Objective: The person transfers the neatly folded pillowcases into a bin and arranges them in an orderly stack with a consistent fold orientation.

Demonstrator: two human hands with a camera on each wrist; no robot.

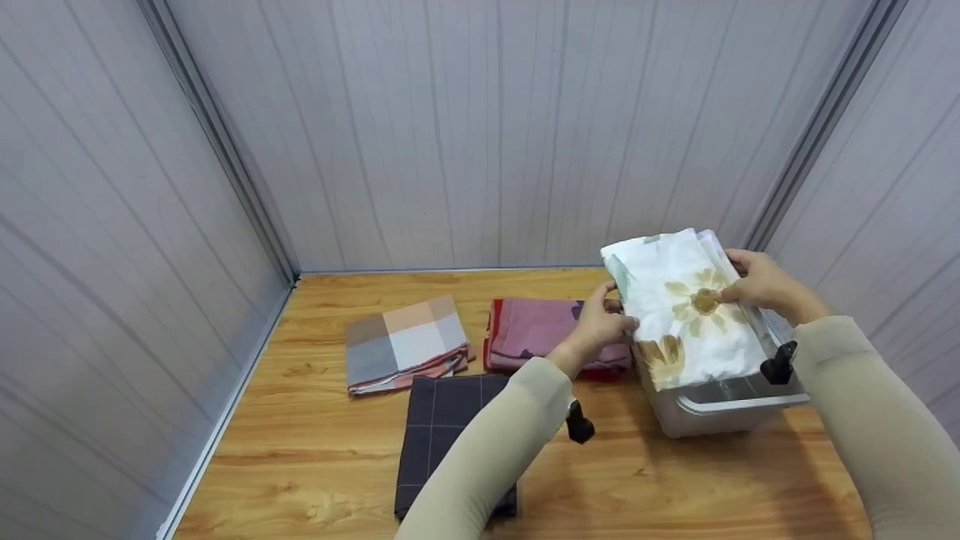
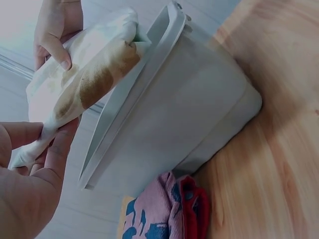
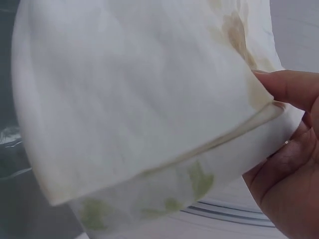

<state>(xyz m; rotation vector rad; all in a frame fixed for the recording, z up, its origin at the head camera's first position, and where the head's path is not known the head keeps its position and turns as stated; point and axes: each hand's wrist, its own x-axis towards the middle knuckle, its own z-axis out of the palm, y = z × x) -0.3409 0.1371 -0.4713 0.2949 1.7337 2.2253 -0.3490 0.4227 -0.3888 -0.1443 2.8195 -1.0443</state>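
A folded white cloth (image 1: 675,262) printed with brown flowers is held tilted over a whitish plastic bin (image 1: 694,420). My left hand (image 1: 600,326) pinches its left edge between thumb and fingers, as the left wrist view shows up close. At the opposite edge my right hand (image 1: 772,289) grips it, thumb on the top face and fingers underneath. Green leaf prints show on a lower layer of the cloth (image 3: 199,181) in the right wrist view. Much of the bin's opening is hidden under the cloth.
Left of the bin lies a folded pink cloth (image 1: 536,322) with red beneath it. Farther left is a folded checked cloth (image 1: 424,337) in grey, peach and white. A dark grid-patterned cloth (image 1: 442,427) lies nearer, partly behind my left sleeve. Panelled walls (image 1: 480,135) enclose the wooden table (image 1: 300,450).
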